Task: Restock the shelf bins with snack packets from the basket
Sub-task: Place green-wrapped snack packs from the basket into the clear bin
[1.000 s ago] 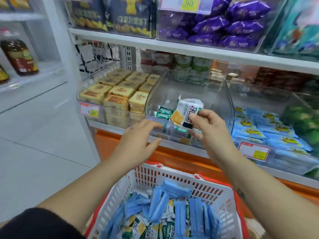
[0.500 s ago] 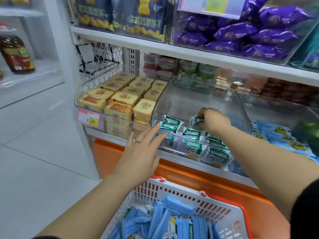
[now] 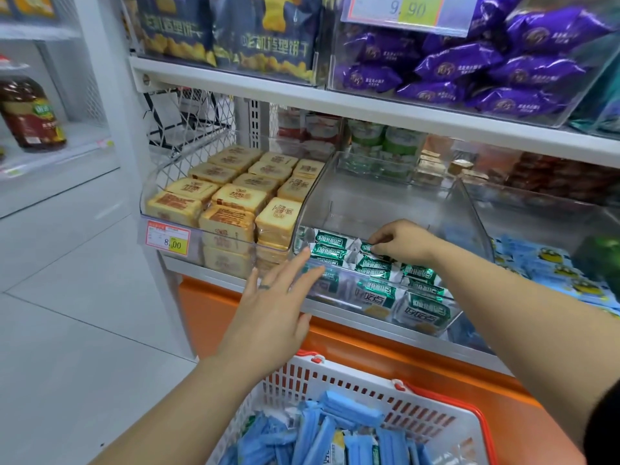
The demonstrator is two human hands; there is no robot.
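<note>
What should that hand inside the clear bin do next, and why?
Probably release its grip: the right hand pinches a green packet already lying in the clear bin among the others, and the basket below holds more packets to fetch.

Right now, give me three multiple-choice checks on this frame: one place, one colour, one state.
1. The right hand is where?
A) on the top shelf
B) inside the clear bin
C) at the price tag

2. The snack packets on top in the basket are:
A) blue
B) purple
C) red

3. The left hand is:
A) gripping a packet
B) fisted
C) open, fingers straight

Key:
1 B, its fingers pinch a green-and-white packet in the bin.
2 A, blue wrappers cover the basket's top.
3 C, its fingers extend by the bin's front and hold nothing.
</note>
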